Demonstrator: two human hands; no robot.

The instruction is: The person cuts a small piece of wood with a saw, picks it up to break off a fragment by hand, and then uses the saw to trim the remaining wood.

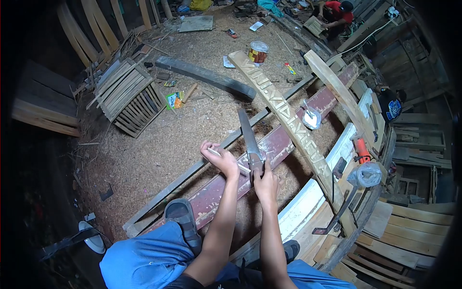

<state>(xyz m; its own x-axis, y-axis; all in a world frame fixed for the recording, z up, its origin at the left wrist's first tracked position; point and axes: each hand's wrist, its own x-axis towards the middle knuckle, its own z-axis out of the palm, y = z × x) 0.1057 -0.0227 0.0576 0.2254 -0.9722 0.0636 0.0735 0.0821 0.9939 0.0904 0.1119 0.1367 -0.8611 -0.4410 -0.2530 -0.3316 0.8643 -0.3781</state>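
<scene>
My left hand [222, 160] is closed around a thin wooden stick [244, 169], whose far end comes close to the saw's handle. In my right hand [266, 184] is the handle of a handsaw [248, 133], its blade pointing away from me over the worn maroon board [211, 193]. Both hands are above this board, and my sandaled foot [183, 219] is beside it. To the right, a long plank with raised carved shapes [278, 102] lies across the boards. My right fingers partly cover the saw handle.
A plastic bag of white material [311, 118] sits on the maroon board. An orange power tool [363, 150], a hammer [339, 167] and a clear bag [366, 174] are at right. A slatted crate [130, 96], dark beam [207, 77] and tin can [258, 52] stand ahead. A person [339, 14] crouches far off.
</scene>
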